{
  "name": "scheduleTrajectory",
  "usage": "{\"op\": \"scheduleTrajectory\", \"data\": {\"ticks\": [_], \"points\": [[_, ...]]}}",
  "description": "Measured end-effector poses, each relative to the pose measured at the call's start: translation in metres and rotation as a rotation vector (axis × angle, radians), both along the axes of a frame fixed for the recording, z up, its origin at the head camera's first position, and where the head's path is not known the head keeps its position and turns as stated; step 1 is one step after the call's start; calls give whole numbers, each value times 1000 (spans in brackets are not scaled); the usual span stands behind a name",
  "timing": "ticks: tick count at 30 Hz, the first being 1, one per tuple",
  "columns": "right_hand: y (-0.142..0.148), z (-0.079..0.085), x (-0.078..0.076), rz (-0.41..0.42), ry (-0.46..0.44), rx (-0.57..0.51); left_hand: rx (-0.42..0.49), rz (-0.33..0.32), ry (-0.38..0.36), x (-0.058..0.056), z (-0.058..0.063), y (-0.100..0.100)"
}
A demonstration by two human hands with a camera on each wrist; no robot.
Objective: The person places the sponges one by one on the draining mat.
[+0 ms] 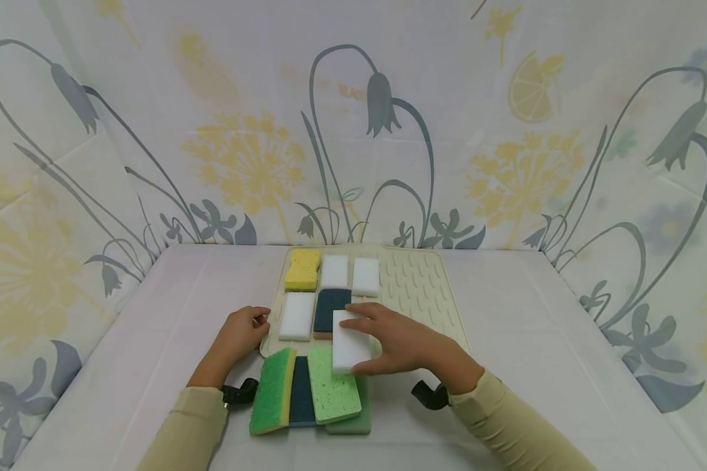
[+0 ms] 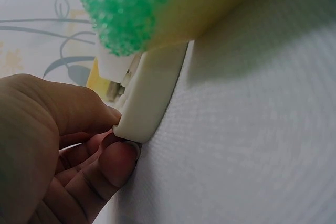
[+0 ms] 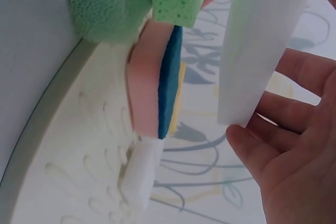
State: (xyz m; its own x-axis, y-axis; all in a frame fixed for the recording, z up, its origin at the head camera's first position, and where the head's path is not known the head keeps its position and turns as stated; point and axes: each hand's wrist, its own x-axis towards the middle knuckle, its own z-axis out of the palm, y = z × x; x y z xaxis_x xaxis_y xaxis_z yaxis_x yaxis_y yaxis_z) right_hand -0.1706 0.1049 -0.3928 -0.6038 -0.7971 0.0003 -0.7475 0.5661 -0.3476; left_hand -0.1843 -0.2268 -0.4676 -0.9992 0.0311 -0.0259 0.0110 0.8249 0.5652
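My right hand (image 1: 403, 340) grips a white melamine sponge (image 1: 350, 343) by its edges, thumb at the near end. It is held above the mat's front edge, over a light green sponge (image 1: 332, 392). In the left wrist view, my left hand (image 2: 58, 135) pinches the rim of the cream drying mat (image 2: 152, 87) between thumb and finger. On the mat lie a yellow sponge (image 1: 302, 269), three white sponges, one of them a white sponge (image 1: 297, 316) at near left, and a dark blue-topped sponge (image 1: 332, 307) whose pink side shows in the right wrist view.
In front of the mat lies a group of sponges: a green-and-yellow scrub sponge (image 1: 273, 392) leaning, a dark blue one (image 1: 302, 396), and a darker green one (image 1: 356, 418) under the light green one. A flower-printed cloth (image 1: 365, 163) stands behind and at both sides.
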Motion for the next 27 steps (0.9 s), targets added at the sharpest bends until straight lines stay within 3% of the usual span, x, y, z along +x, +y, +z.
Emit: {"op": "scheduleTrajectory", "data": {"ticks": [27], "points": [[18,-17,-23,-82,23,-26,15,-1,4,0,-2,-1]]}}
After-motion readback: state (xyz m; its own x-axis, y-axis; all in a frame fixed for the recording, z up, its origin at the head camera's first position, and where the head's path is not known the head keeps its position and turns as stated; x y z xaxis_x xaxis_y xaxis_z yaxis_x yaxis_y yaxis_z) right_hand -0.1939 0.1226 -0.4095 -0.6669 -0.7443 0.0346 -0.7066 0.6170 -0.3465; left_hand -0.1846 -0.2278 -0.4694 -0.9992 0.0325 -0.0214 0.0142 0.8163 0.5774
